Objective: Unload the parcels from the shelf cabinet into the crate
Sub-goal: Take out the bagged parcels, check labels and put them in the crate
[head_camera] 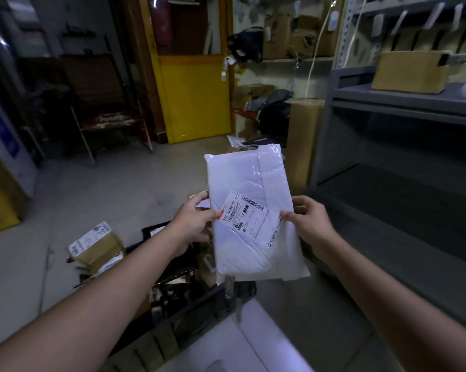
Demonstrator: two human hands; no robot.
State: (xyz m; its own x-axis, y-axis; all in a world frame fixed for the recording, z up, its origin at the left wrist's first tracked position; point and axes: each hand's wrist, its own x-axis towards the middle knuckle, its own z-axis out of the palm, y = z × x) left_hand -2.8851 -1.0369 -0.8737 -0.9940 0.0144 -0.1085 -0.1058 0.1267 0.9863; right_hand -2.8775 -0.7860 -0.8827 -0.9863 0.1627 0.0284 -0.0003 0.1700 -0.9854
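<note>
Grey shelf cabinet [403,108] stands right; the dark crate [189,299] lies below. Left hand [193,221] and right hand [309,221] pinch the white parcel [253,210] by its edges above it. Lowering it flat would suit best.

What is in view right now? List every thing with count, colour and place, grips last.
white parcel: one, white with a printed label, held in the air above the crate
crate: one, dark, below the parcel
brown box: one, brown with a white label, at the crate's left edge
shelf cabinet: one, grey, on the right
cardboard box: one, brown, on the cabinet's upper shelf
tall carton: one, brown, left of the cabinet
door: one, yellow, back centre
chair: one, dark, left of the door
left grip: one, bare hand, pinching the parcel's left edge
right grip: one, bare hand, pinching the parcel's right edge at the label
</note>
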